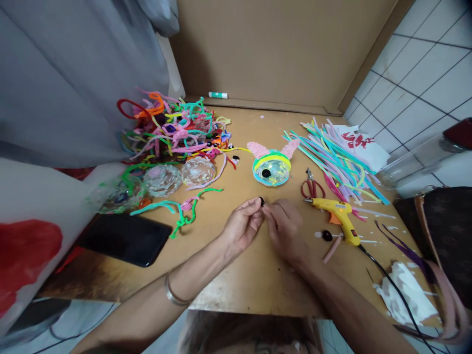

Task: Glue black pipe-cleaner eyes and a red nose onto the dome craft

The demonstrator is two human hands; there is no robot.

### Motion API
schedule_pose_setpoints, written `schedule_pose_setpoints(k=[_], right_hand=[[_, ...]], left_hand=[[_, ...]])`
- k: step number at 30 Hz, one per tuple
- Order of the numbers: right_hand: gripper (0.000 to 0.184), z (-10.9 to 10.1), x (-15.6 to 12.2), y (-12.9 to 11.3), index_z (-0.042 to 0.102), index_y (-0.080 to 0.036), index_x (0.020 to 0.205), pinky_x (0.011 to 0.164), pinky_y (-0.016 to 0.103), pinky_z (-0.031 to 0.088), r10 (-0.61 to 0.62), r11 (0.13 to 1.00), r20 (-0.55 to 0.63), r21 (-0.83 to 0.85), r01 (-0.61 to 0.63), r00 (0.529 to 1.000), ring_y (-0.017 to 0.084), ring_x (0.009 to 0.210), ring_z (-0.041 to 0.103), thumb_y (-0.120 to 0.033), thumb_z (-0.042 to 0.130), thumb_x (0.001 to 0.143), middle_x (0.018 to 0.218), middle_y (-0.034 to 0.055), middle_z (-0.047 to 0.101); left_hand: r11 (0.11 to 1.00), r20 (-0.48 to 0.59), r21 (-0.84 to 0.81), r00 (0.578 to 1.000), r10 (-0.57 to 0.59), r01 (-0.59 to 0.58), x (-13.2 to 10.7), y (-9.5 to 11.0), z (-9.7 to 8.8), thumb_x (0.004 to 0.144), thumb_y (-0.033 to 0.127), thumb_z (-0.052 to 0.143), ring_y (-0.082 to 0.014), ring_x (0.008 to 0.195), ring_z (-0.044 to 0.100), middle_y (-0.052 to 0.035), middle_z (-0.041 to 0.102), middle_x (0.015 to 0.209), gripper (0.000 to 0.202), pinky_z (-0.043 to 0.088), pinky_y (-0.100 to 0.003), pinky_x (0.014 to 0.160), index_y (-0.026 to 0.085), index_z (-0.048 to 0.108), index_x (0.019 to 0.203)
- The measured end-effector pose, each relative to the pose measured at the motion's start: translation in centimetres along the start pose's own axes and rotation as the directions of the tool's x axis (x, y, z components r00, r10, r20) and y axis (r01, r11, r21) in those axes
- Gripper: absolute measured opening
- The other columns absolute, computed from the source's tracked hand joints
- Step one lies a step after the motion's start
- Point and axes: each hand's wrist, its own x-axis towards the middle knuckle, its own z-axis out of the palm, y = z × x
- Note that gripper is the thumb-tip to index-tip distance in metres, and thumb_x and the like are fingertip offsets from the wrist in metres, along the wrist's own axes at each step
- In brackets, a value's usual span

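Head view: you work facing a brown panel (280, 54), a grey curtain (73, 59) on the left and a tiled wall (435, 73) on the right. Your wooden table (236, 290) carries white residue (317, 235) on its right side. A tangled heap of fuzzy stems (180, 123) occupies the far left, a bundle of straight stems (332, 152) the far right. Nearer you, a dark phone (127, 238) lies at left; at right lies a yellow glue gun (337, 209), nozzle pointing left, near your right hand (285, 226). Beyond your hands, near the middle, sits an eared dome bearing one black disc (266, 173); its clear side (278, 173) faces you. Your left hand (241, 223) pinches a small black piece (262, 201) between thumb and forefinger, above the table, just short of the dome. The right fingertips are bunched beside it; blur hides whether they grip it. Recommended: keep the left pinch light and steady at the rim, turn the piece with the right fingertips, and keep knuckles off the nozzle, which may be hot.
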Motion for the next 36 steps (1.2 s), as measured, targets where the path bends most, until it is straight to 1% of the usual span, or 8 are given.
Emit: schedule_pose_setpoints(k=[6,10,12,16,24,29,32,36], right_hand=[[0.015,0.3,0.0,-0.2,0.056,-0.018,0.080,0.062,0.029,0.042,0.110,0.994,0.057,-0.021,-0.109,0.992,0.017,0.069,0.053,-0.015,0.045,0.090,0.073,0.0054,0.058],[0.014,-0.1,0.3,-0.6,0.057,-0.017,0.082,0.063,0.031,0.041,0.035,0.981,0.091,-0.192,-0.017,0.995,0.020,0.072,0.052,-0.016,0.045,0.091,0.075,0.0078,0.058],[0.011,-0.3,0.4,-0.7,0.058,-0.015,0.089,0.064,0.033,0.041,0.001,0.962,0.094,-0.274,0.025,0.996,0.021,0.074,0.052,-0.016,0.046,0.091,0.077,0.0093,0.059],[0.015,-0.3,0.4,-0.8,0.057,-0.013,0.101,0.067,0.034,0.040,-0.023,0.944,0.075,-0.328,0.047,0.997,0.022,0.078,0.052,-0.018,0.048,0.091,0.083,0.0108,0.060],[0.016,-0.6,0.7,-0.7,0.062,-0.015,0.085,0.065,0.033,0.039,-0.092,0.934,0.046,-0.342,0.102,0.995,0.020,0.074,0.051,-0.024,0.050,0.091,0.077,0.0086,0.061],[0.009,-0.9,0.7,0.7,0.062,-0.016,0.087,0.065,0.031,0.043,-0.088,0.973,0.074,-0.209,0.102,0.993,0.019,0.075,0.054,-0.020,0.055,0.089,0.079,0.0074,0.061],[0.006,-1.1,0.9,1.5,0.062,-0.017,0.090,0.064,0.030,0.046,-0.025,1.000,0.053,-0.014,0.025,0.998,0.018,0.076,0.056,-0.020,0.058,0.087,0.081,0.0060,0.060],[0.008,-1.7,1.3,1.7,0.063,-0.019,0.092,0.066,0.029,0.048,0.077,0.974,0.075,0.207,-0.091,0.994,0.016,0.078,0.057,-0.018,0.062,0.084,0.083,0.0043,0.060]], left_hand=[[0.999,-0.014,-0.045,1.000,0.000,0.000,-0.3,-0.4,0.2,0.055,0.014,0.083,-0.0018,0.050,0.041,0.0047,0.049,0.059,0.026,0.033,-0.011,0.043,0.010,0.062,0.069],[0.999,-0.016,-0.043,1.000,0.023,-0.023,-0.6,-0.6,0.3,0.050,0.019,0.086,-0.0022,0.050,0.039,0.0059,0.046,0.057,0.032,0.028,-0.013,0.041,0.012,0.060,0.068],[0.999,-0.024,-0.043,0.999,0.027,-0.028,-0.6,-0.7,0.3,0.050,0.020,0.086,-0.0021,0.050,0.038,0.0062,0.046,0.057,0.034,0.026,-0.013,0.040,0.012,0.059,0.069],[0.998,-0.030,-0.042,0.999,0.040,-0.041,-0.5,-0.8,0.3,0.049,0.022,0.086,-0.0021,0.049,0.038,0.0072,0.045,0.056,0.036,0.026,-0.014,0.040,0.013,0.058,0.069],[1.000,-0.006,0.010,1.000,0.006,-0.006,-1.0,-1.1,0.6,0.053,0.029,0.083,-0.0046,0.048,0.043,0.0060,0.049,0.053,0.033,0.029,-0.016,0.041,0.015,0.056,0.065],[0.999,0.007,0.048,1.000,0.015,-0.015,-1.1,-1.0,0.5,0.054,0.027,0.082,-0.0033,0.048,0.039,0.0057,0.049,0.059,0.032,0.023,-0.016,0.040,0.014,0.059,0.072],[0.996,0.020,0.085,0.999,0.028,-0.030,-1.0,-1.0,0.4,0.055,0.028,0.080,-0.0040,0.050,0.039,0.0043,0.049,0.062,0.031,0.023,-0.017,0.041,0.013,0.059,0.072],[0.991,0.054,0.125,0.998,0.044,-0.050,-0.9,-0.4,0.4,0.058,0.034,0.078,-0.0044,0.050,0.038,0.0030,0.049,0.062,0.031,0.024,-0.018,0.043,0.013,0.057,0.065]])
